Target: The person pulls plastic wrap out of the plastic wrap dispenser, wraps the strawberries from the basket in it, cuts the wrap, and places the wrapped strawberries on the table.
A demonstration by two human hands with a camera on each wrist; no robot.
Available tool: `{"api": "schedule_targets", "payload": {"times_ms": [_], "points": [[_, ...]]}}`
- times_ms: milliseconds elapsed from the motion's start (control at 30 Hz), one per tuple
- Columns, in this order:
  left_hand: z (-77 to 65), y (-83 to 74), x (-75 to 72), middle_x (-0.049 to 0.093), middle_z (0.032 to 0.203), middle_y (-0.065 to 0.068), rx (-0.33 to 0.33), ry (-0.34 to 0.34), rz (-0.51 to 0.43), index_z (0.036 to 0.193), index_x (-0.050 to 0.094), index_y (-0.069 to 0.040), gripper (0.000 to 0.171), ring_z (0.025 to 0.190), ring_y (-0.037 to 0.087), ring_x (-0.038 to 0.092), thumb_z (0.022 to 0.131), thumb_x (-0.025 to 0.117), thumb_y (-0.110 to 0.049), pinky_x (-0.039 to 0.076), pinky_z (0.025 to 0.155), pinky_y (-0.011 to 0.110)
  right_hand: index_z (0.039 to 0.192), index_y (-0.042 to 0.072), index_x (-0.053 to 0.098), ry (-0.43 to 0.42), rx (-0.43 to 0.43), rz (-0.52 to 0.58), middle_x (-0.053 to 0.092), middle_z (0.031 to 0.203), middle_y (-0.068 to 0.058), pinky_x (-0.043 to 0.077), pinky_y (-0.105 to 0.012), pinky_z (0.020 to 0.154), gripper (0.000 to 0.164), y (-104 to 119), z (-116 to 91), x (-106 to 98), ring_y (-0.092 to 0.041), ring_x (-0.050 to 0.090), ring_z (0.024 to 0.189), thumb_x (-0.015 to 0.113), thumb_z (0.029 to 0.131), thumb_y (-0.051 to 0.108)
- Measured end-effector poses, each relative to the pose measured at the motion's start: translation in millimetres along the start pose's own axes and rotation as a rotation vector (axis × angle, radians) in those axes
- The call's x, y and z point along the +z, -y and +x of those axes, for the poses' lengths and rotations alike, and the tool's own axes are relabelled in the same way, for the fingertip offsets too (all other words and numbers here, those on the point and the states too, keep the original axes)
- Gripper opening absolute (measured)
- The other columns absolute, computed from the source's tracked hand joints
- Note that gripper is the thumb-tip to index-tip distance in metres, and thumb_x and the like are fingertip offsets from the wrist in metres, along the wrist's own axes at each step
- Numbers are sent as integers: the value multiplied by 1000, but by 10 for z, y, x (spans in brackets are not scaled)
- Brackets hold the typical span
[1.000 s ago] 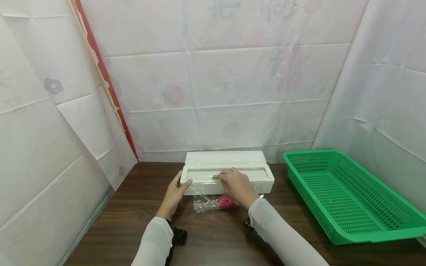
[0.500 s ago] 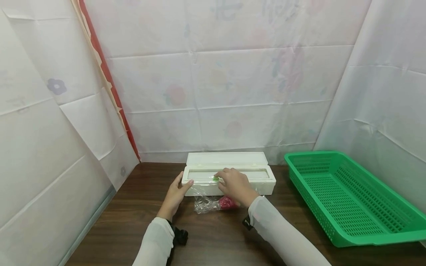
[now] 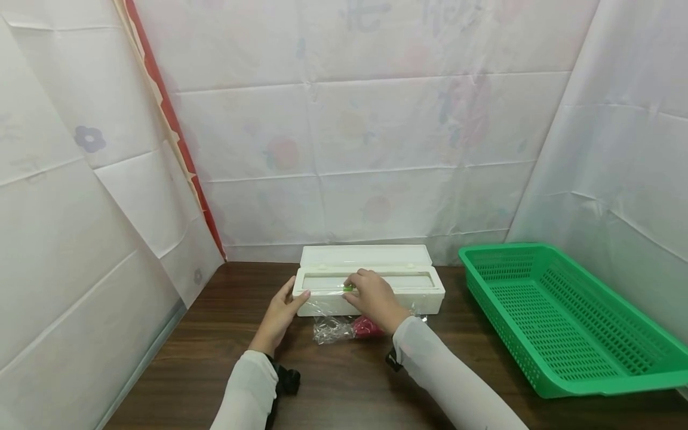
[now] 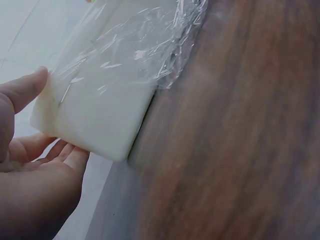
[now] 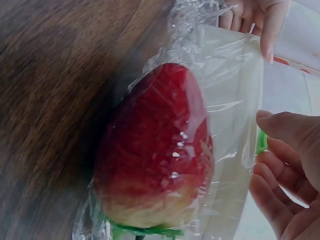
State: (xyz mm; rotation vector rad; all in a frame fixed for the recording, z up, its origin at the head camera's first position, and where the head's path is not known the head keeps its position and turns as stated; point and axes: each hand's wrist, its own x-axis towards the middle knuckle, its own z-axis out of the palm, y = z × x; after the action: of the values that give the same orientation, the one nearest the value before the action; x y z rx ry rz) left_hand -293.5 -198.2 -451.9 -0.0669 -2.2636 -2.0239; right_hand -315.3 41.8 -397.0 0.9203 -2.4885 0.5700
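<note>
A long white cling film dispenser box (image 3: 322, 304) with its lid (image 3: 365, 255) tipped back sits on the table. My left hand (image 3: 276, 313) holds its left end, thumb at the front top corner and fingers round the end. My right hand (image 3: 373, 301) is at the front top edge, pinching a small green cutter slider (image 3: 347, 289) between thumb and fingers; the right wrist view shows the slider (image 5: 261, 142) partly hidden. Clear cling film (image 4: 135, 50) hangs over the box front. A red fruit (image 5: 160, 145), yellowish at its green-leaved end, lies under film before the box.
To the right stands a green plastic basket (image 3: 618, 387) with perforated walls. The dark wooden table (image 3: 344, 382) meets a white sheeted wall (image 3: 333, 209) behind the box, with more sheeting on both sides.
My right thumb and fingers have shifted slightly around the green slider, which stays at nearly the same spot. My left hand keeps its hold on the box end. The fruit has not visibly moved.
</note>
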Motion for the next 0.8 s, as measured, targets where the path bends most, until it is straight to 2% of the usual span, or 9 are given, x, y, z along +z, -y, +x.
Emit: {"api": "schedule_targets", "payload": {"times_ms": [500, 700, 800], "points": [[-11, -37, -63, 28, 160, 21, -11, 14, 30, 159, 21, -4, 83, 144, 38, 31, 98, 67, -36, 27, 115, 52, 99, 16, 75, -3, 37, 7, 68, 90, 3, 55, -29, 66, 13, 12, 2, 23, -13, 64, 79, 79, 88, 23], [-13, -27, -66, 26, 160, 23, -11, 15, 19, 159, 21, -3, 83, 144, 39, 30, 98, 67, -34, 27, 115, 52, 101, 19, 75, 18, 14, -53, 72, 99, 4, 55, -32, 62, 12, 35, 17, 21, -16, 65, 83, 78, 90, 23], [-11, -19, -61, 27, 160, 23, -2, 15, 11, 158, 22, -1, 82, 144, 39, 31, 98, 67, -33, 28, 115, 52, 102, 21, 75, 2, -15, -89, 73, 102, 6, 54, -30, 58, 13, 25, 13, 43, -15, 66, 84, 78, 89, 23]]}}
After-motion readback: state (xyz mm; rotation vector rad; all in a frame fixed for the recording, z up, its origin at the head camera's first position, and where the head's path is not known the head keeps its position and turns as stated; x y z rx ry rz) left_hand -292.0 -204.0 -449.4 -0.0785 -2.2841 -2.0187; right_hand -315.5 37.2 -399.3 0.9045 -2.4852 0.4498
